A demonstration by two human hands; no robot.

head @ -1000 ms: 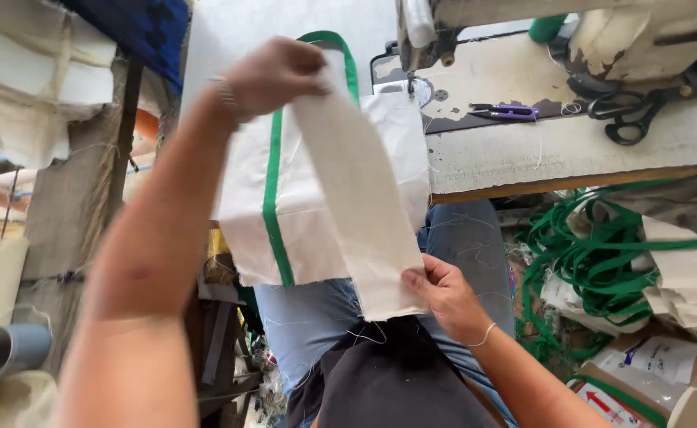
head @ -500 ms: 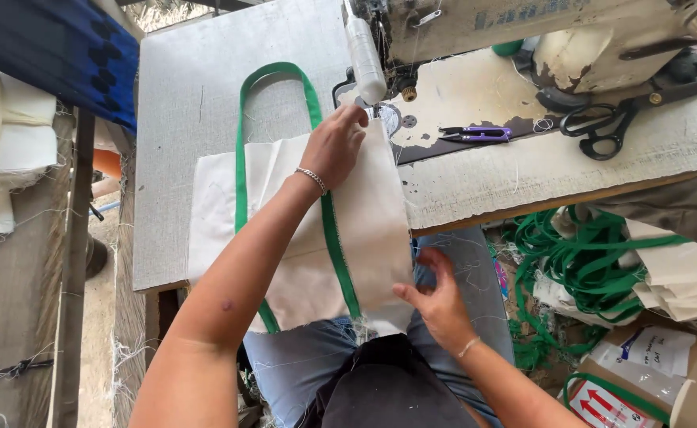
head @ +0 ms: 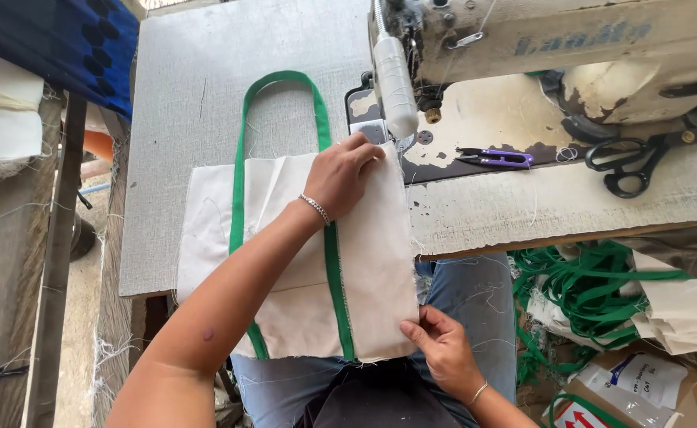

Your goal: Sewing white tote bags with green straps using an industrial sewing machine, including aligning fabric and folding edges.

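Note:
A cream cloth bag point(head: 380, 261) with a green strap and looped handle point(head: 281, 79) lies flat on the grey sewing table point(head: 174, 143), its lower part hanging over my lap. My left hand point(head: 340, 178) presses the bag's top edge down beside the sewing machine's point(head: 539, 47) needle area. My right hand point(head: 444, 349) pinches the bag's lower right corner near my knee.
Purple thread snips point(head: 495, 157) and black scissors point(head: 642, 158) lie on the table right of the needle. A heap of green straps and cream bags point(head: 626, 293) sits low at the right, with a cardboard box point(head: 626, 388). Blue cloth point(head: 55, 47) hangs at the upper left.
The bag was held up in the air a second ago; it has been laid flat on the table and slid toward the needle. My left hand moved down onto its top edge.

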